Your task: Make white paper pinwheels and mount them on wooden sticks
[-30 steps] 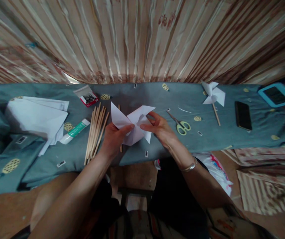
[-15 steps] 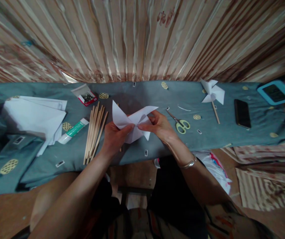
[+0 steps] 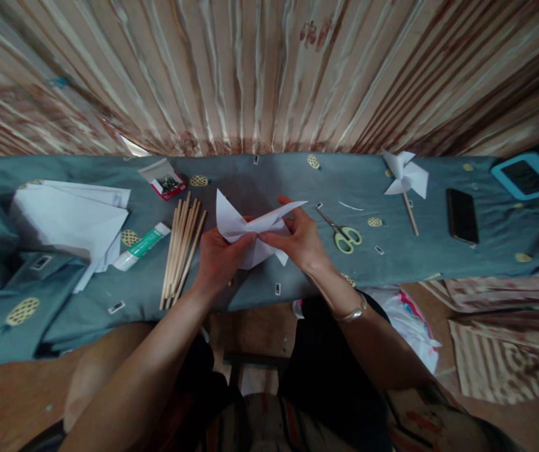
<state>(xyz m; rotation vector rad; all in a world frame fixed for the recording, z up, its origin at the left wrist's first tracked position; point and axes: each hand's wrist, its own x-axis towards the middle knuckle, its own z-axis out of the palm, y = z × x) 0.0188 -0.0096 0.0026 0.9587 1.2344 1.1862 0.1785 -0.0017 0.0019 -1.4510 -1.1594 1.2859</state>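
A white paper pinwheel (image 3: pixel 231 220) is held above the cloth-covered table between both my hands. My left hand (image 3: pixel 221 256) grips its left side, thumb pressed at the centre. From the right, my right hand (image 3: pixel 301 238) pinches it, its thumb also near the centre; its other fingers are partly behind the paper. Several wooden sticks (image 3: pixel 182 251) lie just left of my left hand. Green-handled scissors (image 3: pixel 344 237) rest to the right of my right hand. Farther right lies another white pinwheel (image 3: pixel 405 172) on a wooden stick (image 3: pixel 411 215).
The grey-green cloth (image 3: pixel 288 176) carries a stack of white paper (image 3: pixel 71 216), a green-and-white glue tube (image 3: pixel 142 246) and an open red-and-white box (image 3: pixel 163 179) of small metal pieces. A black phone (image 3: pixel 462 215) and a blue-framed device (image 3: pixel 528 176) lie at right. A striped curtain (image 3: pixel 260 75) hangs behind.
The upper right blade of the held pinwheel has tilted flatter, and my right fingers have shifted behind it. My left hand keeps its grip. The whole view has shifted slightly.
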